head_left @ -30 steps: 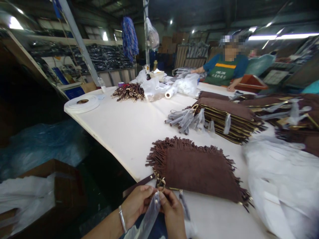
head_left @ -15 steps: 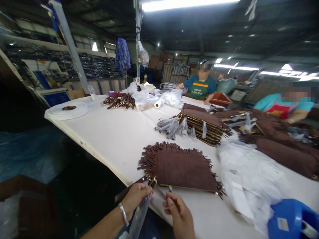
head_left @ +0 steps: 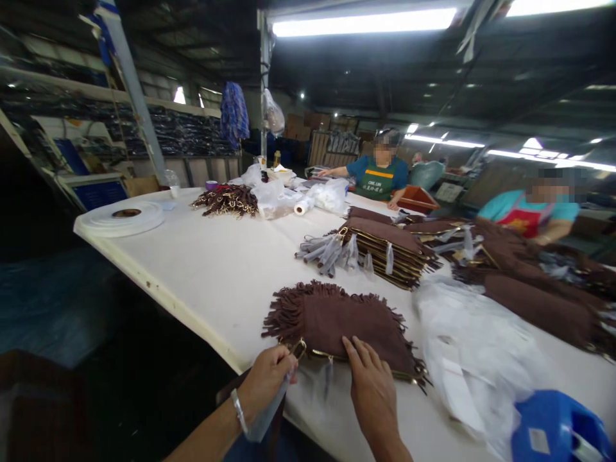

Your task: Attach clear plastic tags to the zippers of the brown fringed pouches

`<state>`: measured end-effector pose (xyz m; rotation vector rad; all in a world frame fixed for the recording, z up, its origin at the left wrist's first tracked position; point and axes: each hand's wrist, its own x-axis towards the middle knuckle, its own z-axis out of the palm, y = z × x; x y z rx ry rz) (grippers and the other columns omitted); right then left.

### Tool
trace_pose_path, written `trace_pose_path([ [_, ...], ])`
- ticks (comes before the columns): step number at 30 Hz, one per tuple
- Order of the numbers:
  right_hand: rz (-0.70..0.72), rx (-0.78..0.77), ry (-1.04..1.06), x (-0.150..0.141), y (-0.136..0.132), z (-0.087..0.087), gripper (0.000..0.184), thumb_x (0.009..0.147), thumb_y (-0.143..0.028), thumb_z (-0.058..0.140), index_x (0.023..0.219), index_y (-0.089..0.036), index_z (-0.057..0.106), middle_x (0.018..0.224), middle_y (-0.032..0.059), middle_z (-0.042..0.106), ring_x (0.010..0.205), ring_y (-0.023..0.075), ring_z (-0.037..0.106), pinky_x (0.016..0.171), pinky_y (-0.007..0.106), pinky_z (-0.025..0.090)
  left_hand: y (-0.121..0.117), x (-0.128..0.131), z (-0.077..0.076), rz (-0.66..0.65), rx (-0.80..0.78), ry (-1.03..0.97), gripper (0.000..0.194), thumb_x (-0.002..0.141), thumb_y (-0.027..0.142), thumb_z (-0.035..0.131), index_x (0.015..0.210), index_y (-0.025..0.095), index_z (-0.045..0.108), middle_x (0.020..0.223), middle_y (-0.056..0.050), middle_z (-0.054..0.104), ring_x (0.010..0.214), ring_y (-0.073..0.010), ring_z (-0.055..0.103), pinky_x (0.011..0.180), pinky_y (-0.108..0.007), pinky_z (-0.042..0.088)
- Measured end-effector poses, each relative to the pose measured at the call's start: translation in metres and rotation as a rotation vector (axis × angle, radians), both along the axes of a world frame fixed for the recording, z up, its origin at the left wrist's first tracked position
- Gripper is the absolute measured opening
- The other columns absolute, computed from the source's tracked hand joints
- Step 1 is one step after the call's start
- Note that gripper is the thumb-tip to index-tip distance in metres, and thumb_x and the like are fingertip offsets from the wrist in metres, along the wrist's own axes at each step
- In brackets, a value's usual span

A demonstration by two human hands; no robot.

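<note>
A dark brown fringed bag (head_left: 332,317) lies flat at the table's near edge, its gold zipper (head_left: 323,354) towards me. My right hand (head_left: 373,391) rests on the bag's near edge with fingers stretched out, holding nothing. Beside the bag's near left corner, my left hand (head_left: 267,378) is closed around the bag's strap, just below a gold clasp (head_left: 299,348). Clear plastic sleeve (head_left: 264,417) hangs down from under that hand; much of the strap is hidden. A small plastic-wrapped zipper pull (head_left: 329,372) hangs between the hands.
Stacked brown bags (head_left: 385,250) with wrapped straps stand beyond. White plastic bags (head_left: 471,346) and a blue container (head_left: 553,423) are at right. A tape roll (head_left: 120,218) and a pile of chained straps (head_left: 226,200) lie farther left. Two co-workers stand across the table.
My right hand has moved up and right from the zipper pull onto the bag, its fingers now extended. My left hand stays closed by the clasp. The view has shifted slightly.
</note>
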<state>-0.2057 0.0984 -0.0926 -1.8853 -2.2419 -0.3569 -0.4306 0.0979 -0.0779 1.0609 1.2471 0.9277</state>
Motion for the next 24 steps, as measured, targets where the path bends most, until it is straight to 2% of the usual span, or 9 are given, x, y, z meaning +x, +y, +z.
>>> trace_pose_path([
  [6, -0.022, -0.014, 0.016, 0.0, 0.012, -0.015, 0.07, 0.075, 0.005, 0.034, 0.138, -0.025, 0.042, 0.142, 0.0027, 0.045, 0.126, 0.0248, 0.041, 0.089, 0.036, 0.039, 0.016, 0.003, -0.018, -0.005, -0.143, -0.06, 0.029, 0.073, 0.042, 0.057, 0.072, 0.013, 0.059, 0.057, -0.003, 0.063, 0.053, -0.0168, 0.059, 0.05, -0.024, 0.035],
  [10, -0.006, -0.032, 0.043, 0.002, 0.013, -0.022, 0.07, 0.077, 0.005, 0.033, 0.14, -0.025, 0.039, 0.145, 0.0024, 0.04, 0.128, 0.0243, 0.039, 0.089, 0.037, 0.039, 0.017, 0.0, -0.016, -0.072, -0.183, -0.132, 0.038, 0.074, 0.051, 0.059, 0.076, 0.013, 0.06, 0.07, -0.007, 0.068, 0.067, -0.0214, 0.066, 0.059, -0.028, 0.044],
  [14, 0.011, -0.027, 0.137, 0.006, 0.014, -0.022, 0.068, 0.08, 0.005, 0.031, 0.14, -0.027, 0.038, 0.145, 0.0026, 0.041, 0.129, 0.0243, 0.039, 0.091, 0.038, 0.04, 0.015, 0.0, -0.014, -0.093, -0.202, -0.189, 0.047, 0.079, 0.06, 0.051, 0.082, 0.014, 0.058, 0.08, -0.012, 0.072, 0.075, -0.0246, 0.068, 0.068, -0.033, 0.047],
  [16, 0.03, 0.018, 0.255, 0.007, 0.011, -0.021, 0.06, 0.084, -0.001, 0.033, 0.138, -0.025, 0.041, 0.143, 0.0049, 0.043, 0.128, 0.0243, 0.039, 0.094, 0.039, 0.039, 0.015, 0.001, -0.014, -0.074, -0.21, -0.196, 0.049, 0.08, 0.061, 0.049, 0.09, 0.014, 0.058, 0.081, -0.011, 0.072, 0.075, -0.0247, 0.068, 0.069, -0.034, 0.048],
  [20, 0.003, 0.156, 0.662, 0.001, -0.01, -0.02, 0.035, 0.09, -0.029, 0.044, 0.121, -0.018, 0.055, 0.129, 0.0118, 0.055, 0.12, 0.025, 0.048, 0.1, 0.04, 0.038, 0.018, 0.007, -0.012, -0.08, -0.239, -0.196, 0.048, 0.079, 0.058, 0.055, 0.094, 0.013, 0.058, 0.074, -0.009, 0.071, 0.067, -0.0218, 0.067, 0.065, -0.032, 0.048],
  [22, -0.069, 0.052, 0.909, -0.008, -0.021, -0.021, 0.029, 0.089, -0.037, 0.047, 0.107, -0.02, 0.062, 0.112, 0.0101, 0.064, 0.105, 0.0242, 0.058, 0.091, 0.037, 0.045, 0.02, 0.011, -0.008, -0.081, -0.24, -0.201, 0.042, 0.078, 0.053, 0.059, 0.089, 0.013, 0.059, 0.067, -0.006, 0.068, 0.06, -0.0187, 0.064, 0.061, -0.029, 0.047],
  [24, -0.138, -0.163, 1.191, -0.019, -0.027, -0.023, 0.031, 0.087, -0.045, 0.049, 0.098, -0.021, 0.065, 0.097, 0.0068, 0.069, 0.09, 0.0226, 0.063, 0.079, 0.032, 0.049, 0.02, 0.014, -0.005, -0.077, -0.229, -0.213, 0.039, 0.077, 0.051, 0.061, 0.084, 0.013, 0.059, 0.061, -0.003, 0.066, 0.055, -0.0163, 0.062, 0.056, -0.026, 0.044],
])
